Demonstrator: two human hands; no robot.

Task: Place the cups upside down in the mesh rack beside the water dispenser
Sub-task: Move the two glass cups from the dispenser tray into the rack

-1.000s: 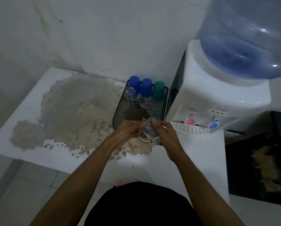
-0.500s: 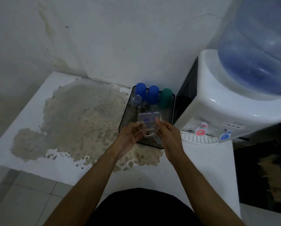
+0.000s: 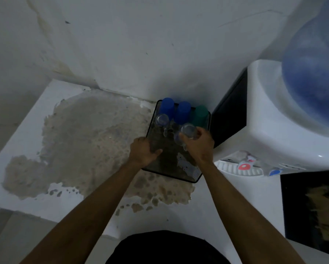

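A black mesh rack (image 3: 190,179) sits on the white counter, left of the water dispenser (image 3: 270,119). Along its far side stand two blue cups (image 3: 167,107) (image 3: 183,113) and a green cup (image 3: 200,116), all upside down. A clear glass mug (image 3: 162,120) stands upside down in front of the left blue cup. My right hand (image 3: 199,144) grips another clear glass mug (image 3: 187,131), bottom up, over the rack's right half in front of the green cup. My left hand (image 3: 145,152) hangs over the rack's left edge, fingers curled, holding nothing.
The counter (image 3: 36,115) has a large worn brown patch left of and in front of the rack. The wall stands right behind the rack. A blue water bottle (image 3: 316,73) tops the dispenser. A dark box (image 3: 312,208) sits at the right.
My left hand has let go of the glass mug. My right hand alone has carried it, turned over, forward and right into the rack near the green cup.
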